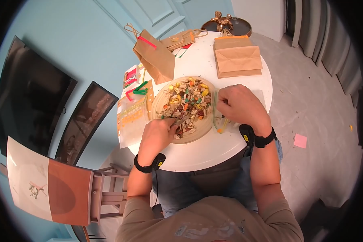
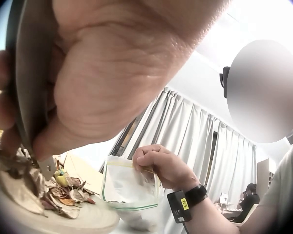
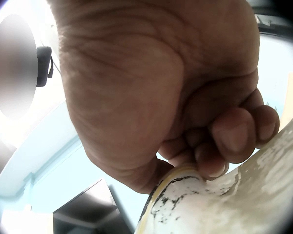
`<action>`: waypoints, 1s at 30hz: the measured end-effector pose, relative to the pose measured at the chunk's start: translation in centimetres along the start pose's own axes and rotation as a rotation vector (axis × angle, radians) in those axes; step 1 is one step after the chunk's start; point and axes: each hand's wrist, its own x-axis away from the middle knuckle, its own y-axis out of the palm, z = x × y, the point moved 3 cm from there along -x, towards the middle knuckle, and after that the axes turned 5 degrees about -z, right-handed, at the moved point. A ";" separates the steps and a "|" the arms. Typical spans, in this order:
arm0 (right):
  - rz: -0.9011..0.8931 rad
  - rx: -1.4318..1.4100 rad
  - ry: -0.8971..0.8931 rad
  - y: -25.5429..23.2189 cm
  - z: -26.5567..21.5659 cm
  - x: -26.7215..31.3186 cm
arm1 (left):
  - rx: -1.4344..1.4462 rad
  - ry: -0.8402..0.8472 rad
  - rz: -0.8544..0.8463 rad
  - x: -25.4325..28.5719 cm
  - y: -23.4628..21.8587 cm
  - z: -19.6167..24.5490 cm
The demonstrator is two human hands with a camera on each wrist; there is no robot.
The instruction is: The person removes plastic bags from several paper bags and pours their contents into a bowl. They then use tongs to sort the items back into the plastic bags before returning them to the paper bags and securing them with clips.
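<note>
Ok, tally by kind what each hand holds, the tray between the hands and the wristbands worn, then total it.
Metal tongs, in the left hand: 1
Clear zip bag, in the right hand: 1
Round tray of potpourri: 1
Black wristbands: 2
Total: 5

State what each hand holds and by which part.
The left hand holds a grey metal tong-like tool by its long arms; the right hand pinches a clear plastic zip bag by its yellow-lined rim.
</note>
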 end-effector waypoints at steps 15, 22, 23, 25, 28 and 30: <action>0.015 -0.073 -0.089 1.5 -0.3 -0.7 | 0.268 0.192 0.011 -0.9 -3.6 5.2; 0.051 -0.081 -0.090 0.5 0.0 -0.3 | 0.390 0.033 -0.066 -1.4 -3.8 4.1; 0.050 -0.087 -0.082 0.4 -0.1 -0.3 | 0.272 0.055 -0.041 -1.6 -3.8 3.0; 0.043 -0.091 -0.072 0.1 -0.1 -0.2 | 0.316 -0.054 -0.071 -2.1 -3.6 0.7; 0.029 -0.085 -0.065 -0.1 -0.1 -0.1 | 0.261 -0.119 -0.020 -2.8 -2.9 -3.1; 0.020 -0.078 -0.064 -0.2 -0.1 0.1 | 0.234 -0.120 0.023 -3.2 -2.2 -5.8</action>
